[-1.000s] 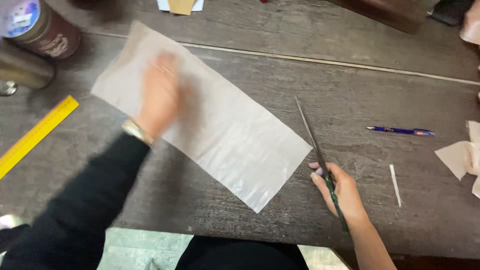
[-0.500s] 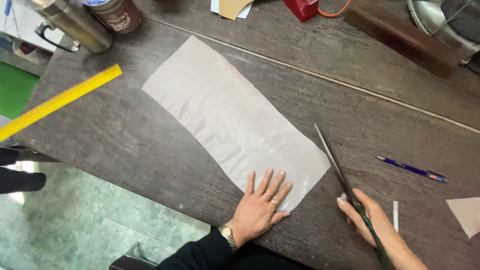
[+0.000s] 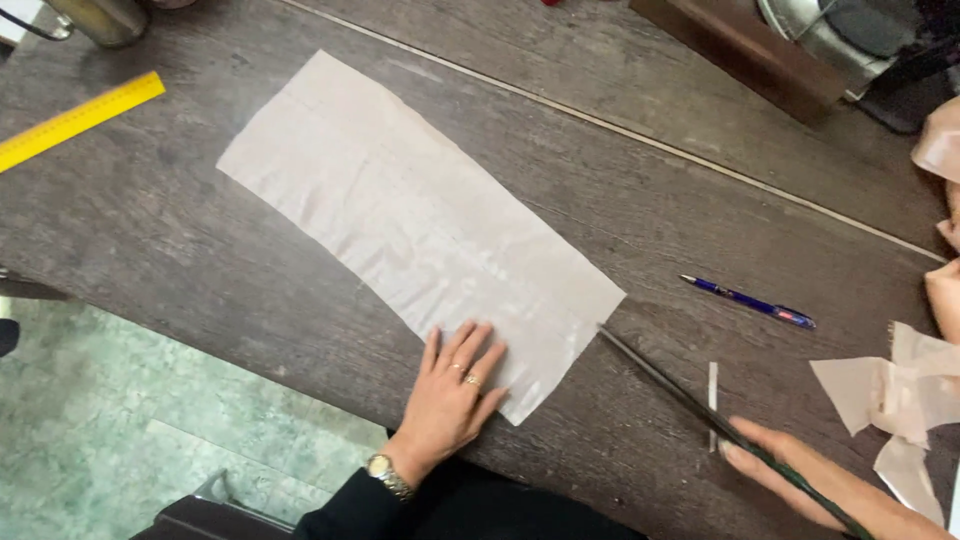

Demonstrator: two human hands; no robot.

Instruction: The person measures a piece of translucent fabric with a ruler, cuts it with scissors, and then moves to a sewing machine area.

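Note:
A long pale strip of thin fabric [image 3: 400, 215] lies diagonally on the dark wooden table [image 3: 180, 260]. My left hand [image 3: 452, 388] rests flat with fingers spread on the strip's near corner, a ring and a wristwatch showing. My right hand [image 3: 800, 480] grips the handle end of long dark scissors [image 3: 670, 385] at the lower right. The closed blades point up-left, their tip almost touching the fabric's right edge.
A blue pen [image 3: 748, 301] lies right of the fabric, a thin white sliver [image 3: 712, 385] beside the scissors. Pale fabric scraps [image 3: 890, 395] sit at the right edge. A yellow ruler [image 3: 75, 120] lies at the left, a metal flask [image 3: 95, 18] at the top left.
My left hand moved from the far part of the fabric down to its near corner and stays flat there. The scissors' tip has come close to the fabric's right edge.

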